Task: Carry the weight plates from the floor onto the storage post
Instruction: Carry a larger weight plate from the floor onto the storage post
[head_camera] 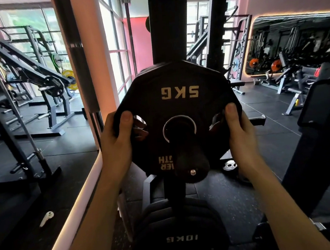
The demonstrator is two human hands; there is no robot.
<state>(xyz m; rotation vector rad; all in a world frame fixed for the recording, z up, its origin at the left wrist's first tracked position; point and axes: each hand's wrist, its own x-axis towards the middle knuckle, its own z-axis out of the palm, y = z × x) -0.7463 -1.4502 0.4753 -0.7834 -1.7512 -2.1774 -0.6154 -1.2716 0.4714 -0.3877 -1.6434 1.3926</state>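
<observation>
Hidden: the fingers of both hands are concealed behind the 5 kg plate (pixel 179 112); its lower lettering is cut off by the storage post (pixel 190 158).
Plate position: threaded on the post, centre hole around it, face toward the camera, "5KG" printed upside down at 12 o'clock.
Post axis: pointed toward the viewer, its end cap at 6 o'clock.
Left hand (pixel 118 142): clasped on the rim at 9 o'clock.
Right hand (pixel 242 134): clasped at 3 o'clock.
10 kg plate (pixel 180 236): below, partly cropped.

Both arms reach forward — left hand (pixel 118 140) and right hand (pixel 241 132) clamp opposite edges of the plate (pixel 178 104), thumbs on its face.
</observation>
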